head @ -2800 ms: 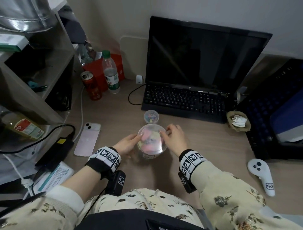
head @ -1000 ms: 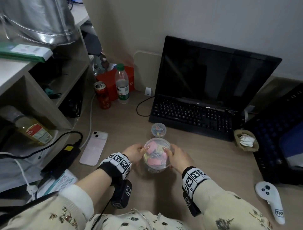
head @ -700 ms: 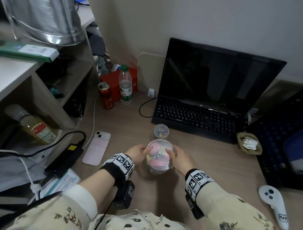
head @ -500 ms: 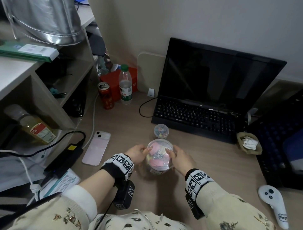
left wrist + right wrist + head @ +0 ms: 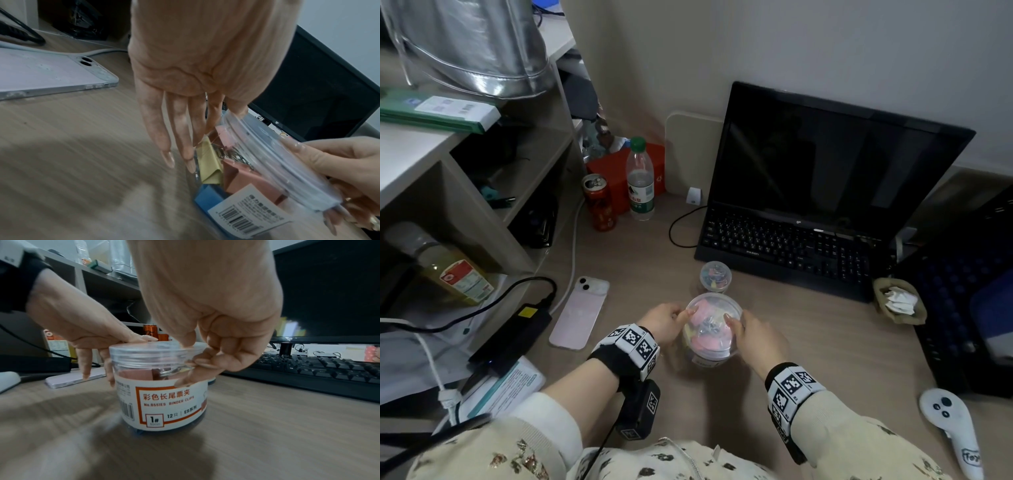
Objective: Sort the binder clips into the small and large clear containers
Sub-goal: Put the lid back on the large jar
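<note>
Head view showed the large clear container [image 5: 710,354] of binder clips [image 5: 707,342] on the table [image 5: 825,346], left hand [image 5: 666,322] bracing its wall with straight fingers while the right hand [image 5: 760,339] curled round its lid [image 5: 152,350], seemingly to unscrew it.

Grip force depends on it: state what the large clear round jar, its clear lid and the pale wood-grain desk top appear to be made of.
The large clear round jar: glossy transparent plastic, probably; clips show through its wall, and a paper label is stuck on. The clear lid: same-looking plastic, ridged rim. The pale wood-grain desk top: matt, printed-looking grain; laminate or real wood, cannot tell.
</note>
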